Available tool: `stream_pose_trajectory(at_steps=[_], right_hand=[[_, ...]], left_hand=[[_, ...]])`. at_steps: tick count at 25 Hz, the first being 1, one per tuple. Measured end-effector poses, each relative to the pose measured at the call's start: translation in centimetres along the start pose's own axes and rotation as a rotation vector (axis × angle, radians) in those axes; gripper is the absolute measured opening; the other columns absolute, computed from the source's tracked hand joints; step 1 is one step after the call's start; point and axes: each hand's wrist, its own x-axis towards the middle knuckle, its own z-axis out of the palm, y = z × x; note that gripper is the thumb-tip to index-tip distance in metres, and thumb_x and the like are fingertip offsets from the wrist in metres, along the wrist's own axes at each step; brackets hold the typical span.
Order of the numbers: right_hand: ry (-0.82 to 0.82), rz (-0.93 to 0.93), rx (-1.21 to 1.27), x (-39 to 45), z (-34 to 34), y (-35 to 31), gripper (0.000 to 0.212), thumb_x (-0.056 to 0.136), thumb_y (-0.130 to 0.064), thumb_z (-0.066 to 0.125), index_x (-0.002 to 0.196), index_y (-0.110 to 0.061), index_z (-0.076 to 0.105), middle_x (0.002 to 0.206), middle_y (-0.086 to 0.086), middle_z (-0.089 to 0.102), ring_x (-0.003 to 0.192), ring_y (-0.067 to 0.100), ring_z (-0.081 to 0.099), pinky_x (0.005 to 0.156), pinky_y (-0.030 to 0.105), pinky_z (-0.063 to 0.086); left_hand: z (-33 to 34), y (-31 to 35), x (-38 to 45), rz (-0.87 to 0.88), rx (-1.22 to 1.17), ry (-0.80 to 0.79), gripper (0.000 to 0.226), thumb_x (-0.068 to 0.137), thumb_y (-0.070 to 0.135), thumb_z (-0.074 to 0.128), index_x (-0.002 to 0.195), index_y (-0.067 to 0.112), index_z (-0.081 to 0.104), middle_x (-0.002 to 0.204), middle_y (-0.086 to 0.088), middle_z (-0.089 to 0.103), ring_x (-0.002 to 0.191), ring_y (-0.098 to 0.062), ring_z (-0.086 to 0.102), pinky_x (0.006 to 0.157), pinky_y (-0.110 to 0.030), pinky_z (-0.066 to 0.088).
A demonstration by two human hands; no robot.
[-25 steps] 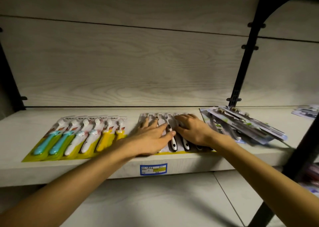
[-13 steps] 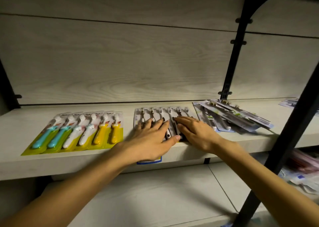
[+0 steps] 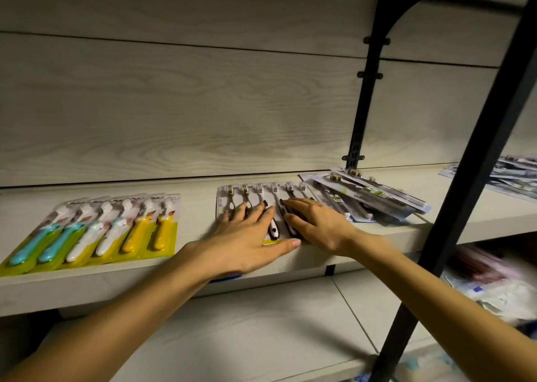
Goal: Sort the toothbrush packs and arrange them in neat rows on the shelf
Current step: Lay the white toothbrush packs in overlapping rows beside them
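Note:
On the pale wooden shelf lies a row of black-and-white toothbrush packs, overlapping side by side. My left hand lies flat on the left part of this row with fingers spread. My right hand presses flat on its right part, fingertips pointing left. Further left sits a neat row of yellow-backed packs with blue, white and yellow brushes. A loose pile of grey packs lies to the right of my hands.
A black metal upright stands against the back panel, and a slanted black post crosses the right foreground. More packs lie at the far right. Blurred goods sit on the lower shelf.
My view has drifted to the right and downward. Both hands stay flat on the black-and-white row, shifting only slightly.

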Motion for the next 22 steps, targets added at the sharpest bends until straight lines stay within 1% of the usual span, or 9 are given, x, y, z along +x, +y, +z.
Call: stream_pose_trajectory(at_steps=[3, 6, 10, 12, 14, 18, 20, 22], right_hand=[[0.005, 0.036, -0.033, -0.9, -0.9, 2.5, 0.055, 0.104, -0.043, 0.036, 0.153, -0.018, 0.035, 0.16, 0.004, 0.033, 0.145, 0.022, 0.034, 0.116, 0.037, 0.03], [0.001, 0.064, -0.039, -1.7, -2.0, 5.1, 0.053, 0.104, -0.041, 0.036, 0.152, -0.017, 0.037, 0.158, 0.007, 0.035, 0.143, 0.025, 0.036, 0.116, 0.039, 0.031], [0.011, 0.114, -0.006, -2.4, -3.2, 8.8, 0.046, 0.103, -0.038, 0.037, 0.142, -0.015, 0.047, 0.148, 0.011, 0.047, 0.131, 0.03, 0.047, 0.108, 0.042, 0.039], [0.022, 0.107, 0.003, -2.6, -3.3, 10.2, 0.043, 0.103, -0.038, 0.036, 0.136, -0.015, 0.051, 0.14, 0.011, 0.053, 0.124, 0.029, 0.051, 0.104, 0.043, 0.042], [0.028, 0.082, 0.019, -2.6, -3.4, 10.9, 0.042, 0.104, -0.04, 0.034, 0.135, -0.018, 0.05, 0.138, 0.01, 0.055, 0.121, 0.028, 0.053, 0.102, 0.042, 0.043], [-0.048, 0.004, 0.003, -2.1, -3.3, 10.4, 0.049, 0.106, -0.043, 0.029, 0.147, -0.02, 0.041, 0.151, 0.008, 0.045, 0.135, 0.029, 0.044, 0.11, 0.041, 0.036], [-0.068, -0.021, -0.005, -1.8, -3.1, 9.4, 0.051, 0.106, -0.044, 0.029, 0.149, -0.02, 0.038, 0.154, 0.007, 0.041, 0.138, 0.029, 0.041, 0.113, 0.041, 0.033], [-0.075, -0.035, -0.014, -1.6, -2.7, 8.5, 0.052, 0.105, -0.045, 0.028, 0.15, -0.02, 0.037, 0.156, 0.006, 0.037, 0.141, 0.03, 0.037, 0.116, 0.043, 0.03]], left_hand=[[0.3, 2.6, 1.8, 0.011, 0.014, 0.008, 0.121, 0.06, 0.104, 0.004, 0.159, 0.034, -0.002, 0.169, 0.009, -0.003, 0.156, -0.025, -0.005, 0.124, -0.053, 0.0], [0.4, 5.6, 3.5, 0.022, 0.004, 0.003, 0.124, 0.058, 0.105, 0.006, 0.16, 0.033, -0.001, 0.169, 0.007, -0.002, 0.156, -0.025, -0.005, 0.124, -0.054, -0.001], [0.8, 9.1, 5.5, 0.061, 0.047, 0.039, 0.12, 0.064, 0.102, 0.008, 0.16, 0.031, -0.002, 0.169, 0.004, -0.001, 0.156, -0.026, -0.002, 0.125, -0.051, 0.001], [0.9, 10.0, 5.9, 0.071, 0.062, 0.08, 0.119, 0.065, 0.102, 0.007, 0.16, 0.031, 0.0, 0.169, 0.005, 0.001, 0.156, -0.024, -0.001, 0.125, -0.051, 0.004], [0.8, 10.3, 6.0, 0.058, 0.041, 0.087, 0.118, 0.065, 0.102, 0.007, 0.16, 0.032, 0.003, 0.169, 0.007, 0.003, 0.156, -0.022, -0.002, 0.125, -0.05, 0.006], [0.7, 10.2, 4.8, -0.028, 0.033, 0.066, 0.118, 0.064, 0.103, 0.007, 0.16, 0.033, 0.006, 0.169, 0.009, 0.004, 0.156, -0.022, -0.002, 0.125, -0.051, 0.006], [0.5, 9.8, 3.9, -0.06, 0.045, 0.078, 0.115, 0.067, 0.101, 0.009, 0.16, 0.033, 0.007, 0.169, 0.009, 0.006, 0.156, -0.022, 0.0, 0.126, -0.049, 0.006], [0.3, 9.0, 3.0, -0.077, 0.052, 0.088, 0.109, 0.072, 0.098, 0.012, 0.16, 0.034, 0.007, 0.169, 0.008, 0.007, 0.156, -0.021, 0.001, 0.126, -0.045, 0.002]])
